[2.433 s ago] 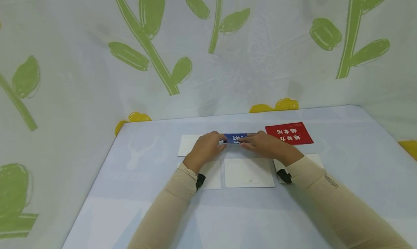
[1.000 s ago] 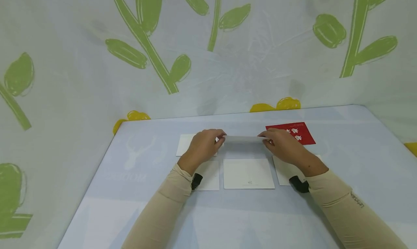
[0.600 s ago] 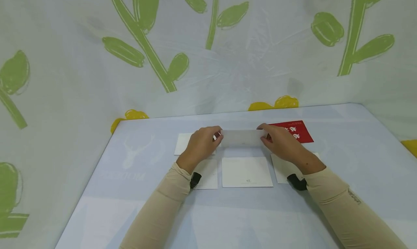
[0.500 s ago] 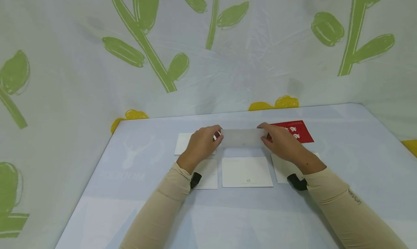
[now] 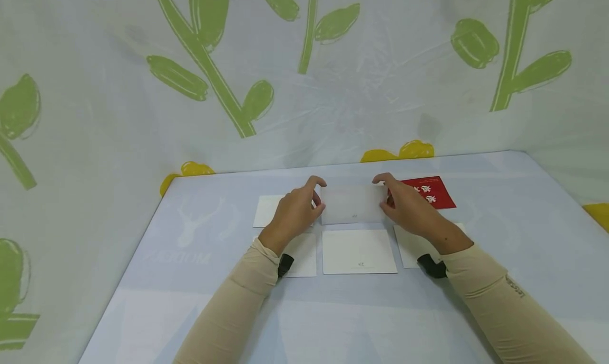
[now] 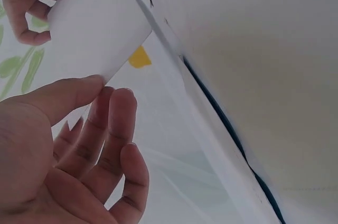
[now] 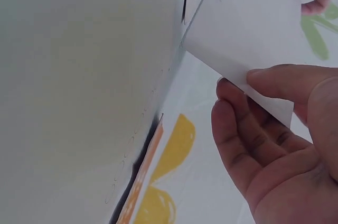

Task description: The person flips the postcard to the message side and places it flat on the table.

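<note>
Between my two hands a card (image 5: 353, 204) is held tilted, its white back facing me and its lower edge close over the table. My left hand (image 5: 293, 211) pinches its left edge. In the left wrist view, the thumb of that left hand (image 6: 74, 145) lies at the card's (image 6: 100, 28) edge with the fingers behind. My right hand (image 5: 410, 209) pinches the opposite edge; in the right wrist view its thumb presses the white face of the card (image 7: 243, 28). A small printed mark shows near the card's lower edge.
A red card (image 5: 440, 193) with white characters lies behind my right hand. Nearer me is a row of white cards: a left one (image 5: 304, 255), a middle one (image 5: 359, 252) and a right one (image 5: 406, 242). Another white card (image 5: 265, 210) lies at back left. A leaf-patterned cloth (image 5: 304, 115) hangs behind.
The card earlier lay blue printed side up under both hands. It has since been lifted and turned over, and its white back now tips down toward the table.
</note>
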The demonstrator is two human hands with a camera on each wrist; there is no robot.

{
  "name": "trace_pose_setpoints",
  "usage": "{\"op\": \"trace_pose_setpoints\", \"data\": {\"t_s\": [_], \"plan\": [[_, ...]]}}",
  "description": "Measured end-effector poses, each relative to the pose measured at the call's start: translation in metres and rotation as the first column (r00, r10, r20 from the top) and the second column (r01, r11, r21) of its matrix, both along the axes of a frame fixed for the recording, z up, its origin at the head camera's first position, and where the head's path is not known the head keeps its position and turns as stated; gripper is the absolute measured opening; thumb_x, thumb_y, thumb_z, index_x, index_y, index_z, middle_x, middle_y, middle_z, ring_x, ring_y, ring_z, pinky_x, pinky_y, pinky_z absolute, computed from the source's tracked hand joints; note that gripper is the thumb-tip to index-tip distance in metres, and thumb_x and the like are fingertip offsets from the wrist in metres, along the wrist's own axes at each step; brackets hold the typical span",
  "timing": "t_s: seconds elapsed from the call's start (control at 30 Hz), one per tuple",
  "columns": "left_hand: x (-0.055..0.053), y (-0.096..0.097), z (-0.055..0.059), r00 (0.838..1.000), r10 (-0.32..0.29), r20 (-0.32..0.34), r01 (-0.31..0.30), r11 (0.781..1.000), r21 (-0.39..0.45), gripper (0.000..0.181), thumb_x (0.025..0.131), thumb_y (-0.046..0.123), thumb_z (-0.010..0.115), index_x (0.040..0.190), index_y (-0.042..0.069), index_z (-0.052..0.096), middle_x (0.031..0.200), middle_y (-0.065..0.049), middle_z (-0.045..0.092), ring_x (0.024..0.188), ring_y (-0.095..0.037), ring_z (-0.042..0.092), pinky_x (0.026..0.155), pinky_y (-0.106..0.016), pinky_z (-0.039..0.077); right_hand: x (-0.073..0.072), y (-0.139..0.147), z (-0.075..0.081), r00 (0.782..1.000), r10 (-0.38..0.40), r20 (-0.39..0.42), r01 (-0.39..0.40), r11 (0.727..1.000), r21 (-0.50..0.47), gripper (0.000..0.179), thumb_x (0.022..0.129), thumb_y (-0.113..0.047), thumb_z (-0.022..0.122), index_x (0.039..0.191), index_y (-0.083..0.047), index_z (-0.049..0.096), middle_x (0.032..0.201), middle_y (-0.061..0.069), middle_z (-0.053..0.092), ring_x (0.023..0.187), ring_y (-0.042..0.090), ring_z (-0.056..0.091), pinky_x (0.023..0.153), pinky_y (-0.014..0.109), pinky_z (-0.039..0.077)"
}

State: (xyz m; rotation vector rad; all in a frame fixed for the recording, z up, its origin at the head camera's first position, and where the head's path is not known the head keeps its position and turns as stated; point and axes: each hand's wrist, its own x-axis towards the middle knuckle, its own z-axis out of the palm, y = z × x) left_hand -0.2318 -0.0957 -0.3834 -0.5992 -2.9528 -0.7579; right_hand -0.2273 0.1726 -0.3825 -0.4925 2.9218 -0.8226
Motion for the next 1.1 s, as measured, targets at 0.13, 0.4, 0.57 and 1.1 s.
{"op": "trace_pose_setpoints", "data": {"t_s": [0.13,0.4,0.57,1.1], "plan": [[0.001,0.0,-0.002,1.0,0.007,-0.01,-0.007,1.0,0.008,0.049,0.091,0.016,0.073,0.131,0.016,0.044,0.086,0.005,0.069,0.055,-0.009,0.052,0.052,-0.023,0.041,0.0,0.001,-0.001,1.0,-0.004,-0.004,0.004,1.0,-0.006,0.062,0.085,-0.009,0.078,0.134,-0.01,0.04,0.099,0.012,0.064,0.083,0.022,0.06,0.07,0.031,0.06],[0.001,0.002,-0.003,1.0,0.012,-0.014,-0.012,1.0,0.006,0.052,0.09,0.015,0.075,0.129,0.015,0.042,0.086,0.006,0.066,0.058,-0.009,0.055,0.053,-0.024,0.042,0.0,0.0,-0.002,1.0,0.006,0.007,-0.006,1.0,-0.014,0.046,0.087,-0.007,0.076,0.125,-0.007,0.05,0.105,0.012,0.062,0.09,0.024,0.06,0.074,0.033,0.06],[0.0,0.002,-0.003,1.0,0.007,0.003,-0.007,1.0,-0.008,0.044,0.089,0.013,0.076,0.123,0.016,0.048,0.089,0.005,0.066,0.062,-0.012,0.055,0.056,-0.026,0.043,-0.001,0.0,-0.006,1.0,0.022,-0.009,-0.022,1.0,0.011,0.039,0.087,-0.007,0.075,0.121,-0.01,0.056,0.109,0.01,0.059,0.088,0.023,0.059,0.072,0.03,0.059],[0.003,0.004,-0.005,0.998,-0.015,0.056,0.021,0.993,-0.112,0.044,0.088,0.014,0.077,0.128,0.019,0.06,0.105,0.0,0.066,0.075,-0.017,0.058,0.069,-0.031,0.051,-0.001,-0.001,-0.012,0.997,0.052,0.056,-0.054,0.998,0.043,0.047,0.086,-0.009,0.076,0.129,-0.015,0.058,0.149,0.016,0.041,0.095,0.025,0.062,0.078,0.035,0.061]]}}
